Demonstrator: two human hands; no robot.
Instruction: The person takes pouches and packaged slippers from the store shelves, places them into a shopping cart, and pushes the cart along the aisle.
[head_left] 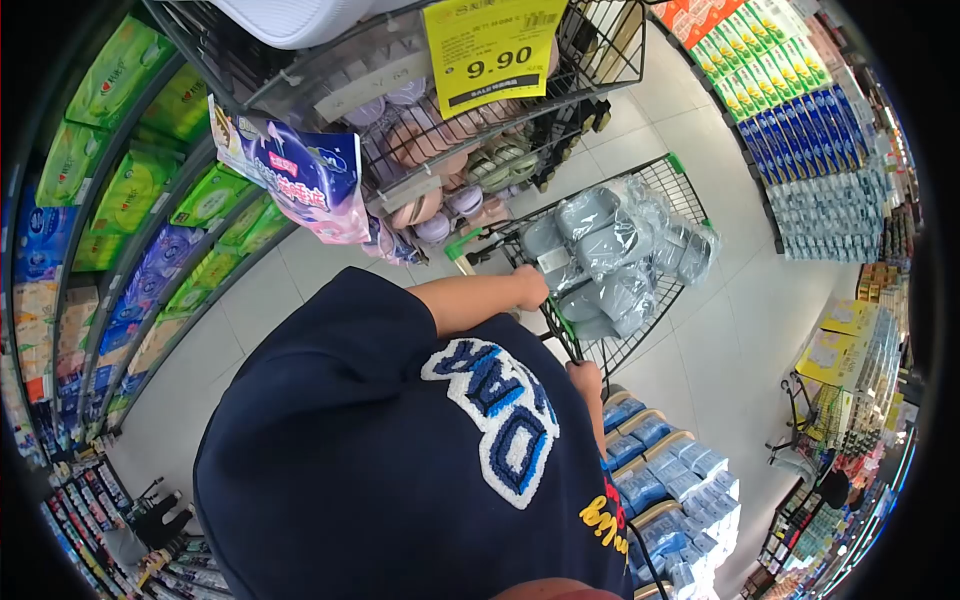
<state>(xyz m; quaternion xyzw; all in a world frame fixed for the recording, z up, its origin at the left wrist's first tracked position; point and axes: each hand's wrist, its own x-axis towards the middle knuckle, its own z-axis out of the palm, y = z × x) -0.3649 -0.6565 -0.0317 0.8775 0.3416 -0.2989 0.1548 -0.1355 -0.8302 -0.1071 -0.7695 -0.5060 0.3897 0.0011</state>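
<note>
My left hand (531, 288) is closed around the push handle of a shopping cart (680, 205) with green corner caps. On the same handle, lower right, my right hand (585, 378) is also closed; part of its fingers is hidden. The cart's basket holds several grey slippers (610, 245) wrapped in clear plastic, heaped toward its middle and far side. My dark blue sweatshirt with letter patches fills the lower middle of the view.
Beside the cart's left stands a wire rack of slippers with a yellow price sign (495, 55). Shelves of tissue packs (125, 195) line the left. Blue packages (665, 465) are stacked at lower right, boxed goods (805, 130) at upper right. A person (160, 525) is at lower left.
</note>
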